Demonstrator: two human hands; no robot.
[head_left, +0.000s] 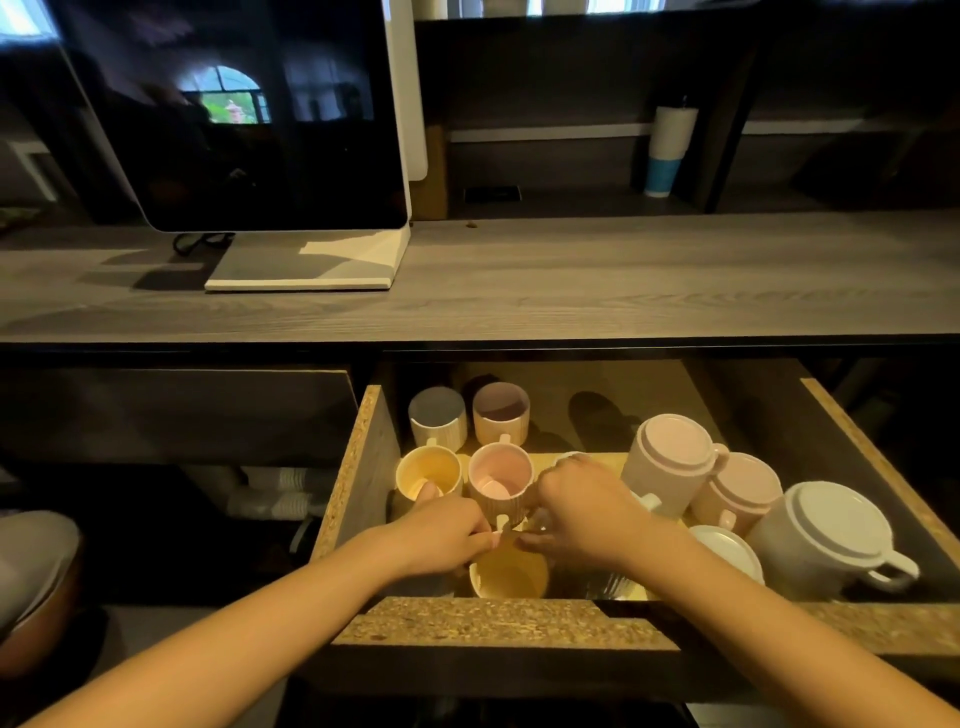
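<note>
The left hand and the right hand are brought together at the near side of a ribbed pink mug, which is stood upright in the open drawer between a yellow mug on its left and a group of upturned mugs on its right. The right hand's fingers are curled against the pink mug's right wall. One left fingertip is laid over the yellow mug's near rim, but whether anything is gripped by that hand cannot be told.
</note>
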